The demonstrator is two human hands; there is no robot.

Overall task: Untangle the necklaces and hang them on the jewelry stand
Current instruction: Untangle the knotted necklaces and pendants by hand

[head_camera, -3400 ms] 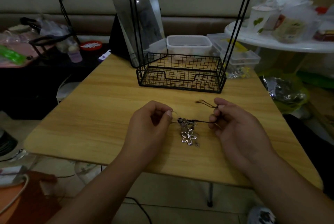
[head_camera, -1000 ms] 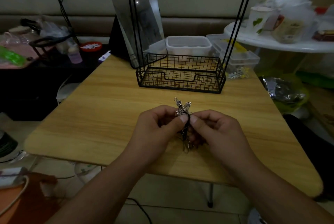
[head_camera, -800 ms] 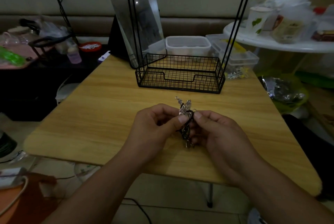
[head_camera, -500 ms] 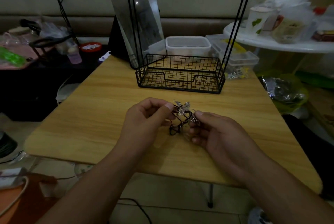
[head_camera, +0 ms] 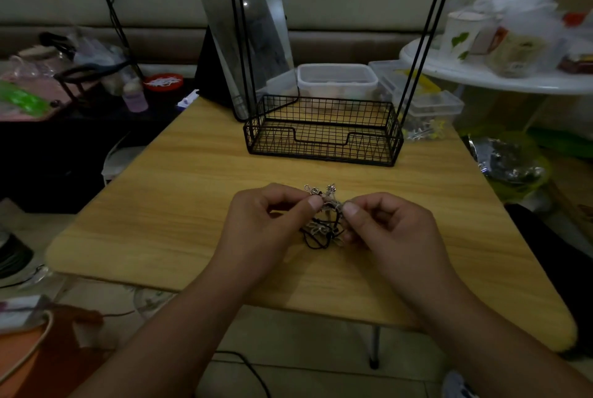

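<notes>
Surface: light yellow-brown with a horizontal wood-grain pattern. Stand, centre of the frame: black wire throughout, square grid mesh on its basket. Necklaces, centre: black cord mixed with silver-coloured metal parts. Cup, upper right: white with green leaf print. Round table, upper right: white. Lid, left: red. Bottle, left: pale purple. Tubs behind the stand: translucent white.

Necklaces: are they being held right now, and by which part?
Yes. Both hands, left and right, pinch the tangled necklaces at the top of the bundle.
</notes>
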